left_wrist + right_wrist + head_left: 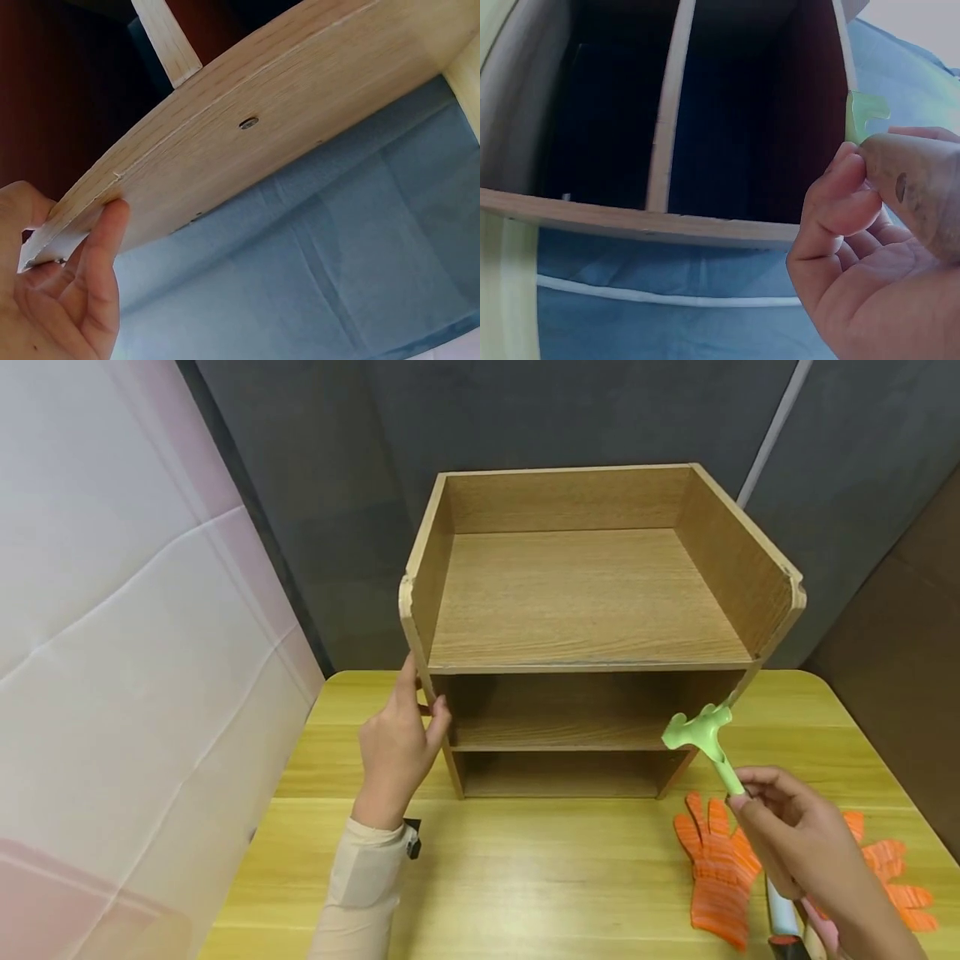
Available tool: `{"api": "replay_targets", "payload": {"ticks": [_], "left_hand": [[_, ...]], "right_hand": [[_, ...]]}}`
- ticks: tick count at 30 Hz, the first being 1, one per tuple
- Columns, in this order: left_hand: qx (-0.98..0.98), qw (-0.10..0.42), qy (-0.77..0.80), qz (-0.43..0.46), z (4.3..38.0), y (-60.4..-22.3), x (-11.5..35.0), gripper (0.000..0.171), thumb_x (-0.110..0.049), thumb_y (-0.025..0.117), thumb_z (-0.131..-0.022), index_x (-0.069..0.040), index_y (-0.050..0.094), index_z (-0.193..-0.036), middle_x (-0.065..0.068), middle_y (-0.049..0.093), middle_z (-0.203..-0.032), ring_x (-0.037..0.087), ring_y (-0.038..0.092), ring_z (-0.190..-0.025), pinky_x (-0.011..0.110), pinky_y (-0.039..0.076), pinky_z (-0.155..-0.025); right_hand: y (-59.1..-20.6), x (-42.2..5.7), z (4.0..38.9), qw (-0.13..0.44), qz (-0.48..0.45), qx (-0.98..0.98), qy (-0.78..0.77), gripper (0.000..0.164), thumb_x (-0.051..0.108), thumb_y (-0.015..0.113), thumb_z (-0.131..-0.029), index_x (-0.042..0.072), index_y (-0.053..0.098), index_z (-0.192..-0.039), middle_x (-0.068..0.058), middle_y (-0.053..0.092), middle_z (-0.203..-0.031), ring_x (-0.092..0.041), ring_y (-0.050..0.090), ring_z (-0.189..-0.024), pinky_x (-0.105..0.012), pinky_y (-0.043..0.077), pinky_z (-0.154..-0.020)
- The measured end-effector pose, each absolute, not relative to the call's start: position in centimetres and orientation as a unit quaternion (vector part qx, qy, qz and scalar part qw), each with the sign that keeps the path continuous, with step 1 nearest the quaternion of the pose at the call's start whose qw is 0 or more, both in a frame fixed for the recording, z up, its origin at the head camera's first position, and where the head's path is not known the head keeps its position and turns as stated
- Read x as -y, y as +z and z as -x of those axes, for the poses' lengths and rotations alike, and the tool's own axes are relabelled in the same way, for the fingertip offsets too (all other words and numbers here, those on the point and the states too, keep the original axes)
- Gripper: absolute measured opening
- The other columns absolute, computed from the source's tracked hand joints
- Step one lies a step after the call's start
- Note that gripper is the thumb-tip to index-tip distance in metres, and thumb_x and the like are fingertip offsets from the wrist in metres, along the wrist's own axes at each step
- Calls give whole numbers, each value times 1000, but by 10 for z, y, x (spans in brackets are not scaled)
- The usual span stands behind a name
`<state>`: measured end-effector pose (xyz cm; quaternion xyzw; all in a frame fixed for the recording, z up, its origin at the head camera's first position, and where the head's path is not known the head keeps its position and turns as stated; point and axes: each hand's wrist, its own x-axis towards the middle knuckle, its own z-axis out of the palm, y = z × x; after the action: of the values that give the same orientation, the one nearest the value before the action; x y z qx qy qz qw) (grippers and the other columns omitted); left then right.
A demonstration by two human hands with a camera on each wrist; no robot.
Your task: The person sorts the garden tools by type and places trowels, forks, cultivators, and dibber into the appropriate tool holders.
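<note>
Your left hand (397,747) grips the left side of one wooden shelf (585,597) — your right hand (806,831) pinches one green rake (703,732) near its front right edge, partly hiding one of two orange gloves (720,881).

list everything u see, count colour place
shelf unit: 1, tan, on table
rake: 1, light green, in right hand
gloves: 2, orange, on table, right
partly hidden items: several, pale blue, pink, black, between gloves
table: 1, yellow, foreground
backdrop: 1, dark grey, behind
strip: 1, pale, on backdrop
sheet: 1, white-pink, left
panel: 1, brown, right
wrist device: 1, black, left
sleeve: 1, cream, left
left hand: 1, bare, gripping shelf unit
right hand: 1, bare, holding rake
</note>
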<state>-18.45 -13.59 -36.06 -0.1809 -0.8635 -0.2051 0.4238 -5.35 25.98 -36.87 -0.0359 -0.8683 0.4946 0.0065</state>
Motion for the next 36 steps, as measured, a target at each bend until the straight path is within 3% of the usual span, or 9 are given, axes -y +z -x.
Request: {"api": "replay_targets", "payload": {"ticks": [12,19,25,28,32,36], "left_hand": [[861,411,-234,187,184,-362,134,61,-5,63,-83,0,35,-137,23,68,-101,29,71,-65,40,49,-41],[862,411,-233,182,185,-362,134,61,-6,63,-83,-1,36,-138,22,69,-101,29,71,-65,39,48,-40],[864,413,-227,179,184,-363,134,62,-7,63,-83,-3,36,-138,21,69,-101,28,71,-65,37,45,-38],[864,410,-227,181,183,-363,134,63,-7,63,-83,-3,35,-139,21,69,-102,27,71,-65,36,45,-37],[864,407,-232,183,182,-363,134,64,-7,63,-83,-4,34,-140,21,69,-102,27,71,-66,35,45,-38],[864,407,-233,183,182,-363,133,63,-7,63,-83,-5,34,-139,21,69,-102,27,71,-66,36,45,-38]], "right_hand": [[-343,-253,63,10,-28,810,586,22,9,53,-97,13,51,-119,3,57,-84,-20,48,-49,-34,43,-41],[-331,-246,67,28,-37,813,580,23,10,55,-96,13,53,-119,3,57,-87,-15,46,-53,-33,40,-43],[-321,-241,72,-7,-35,800,599,24,15,52,-98,15,50,-123,3,55,-88,-18,33,-36,-36,31,-30],[-316,-238,76,0,-36,808,588,25,16,53,-98,16,51,-123,3,57,-92,-16,45,-45,-34,40,-36],[-310,-235,82,33,-49,820,570,24,13,56,-96,15,54,-120,3,61,-94,-11,54,-67,-26,46,-54],[-304,-230,87,27,-56,806,589,24,11,57,-95,14,54,-119,2,60,-92,-11,51,-60,-28,42,-49]]}}
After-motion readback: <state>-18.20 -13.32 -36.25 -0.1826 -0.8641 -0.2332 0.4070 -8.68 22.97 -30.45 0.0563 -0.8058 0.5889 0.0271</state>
